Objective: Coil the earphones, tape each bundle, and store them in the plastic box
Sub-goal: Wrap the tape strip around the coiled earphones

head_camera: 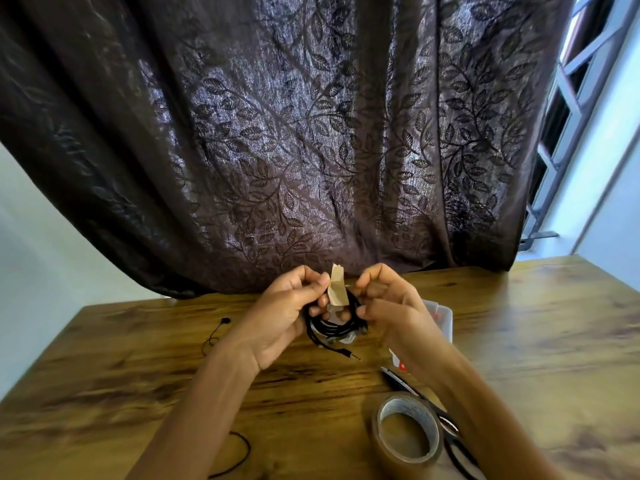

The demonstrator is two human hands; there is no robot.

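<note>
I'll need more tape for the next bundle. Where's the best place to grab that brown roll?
Grip the tape roll from above, fingers through its open core and thumb on the outer wall. It lies flat on the table, hole upward, so the ring wall is easiest to pinch.

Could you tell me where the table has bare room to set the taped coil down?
The left half of the wooden table is bare between the loose earphone and the near cable. The far right corner beyond the plastic box is free. Around the tape roll and scissors it is crowded.
</note>
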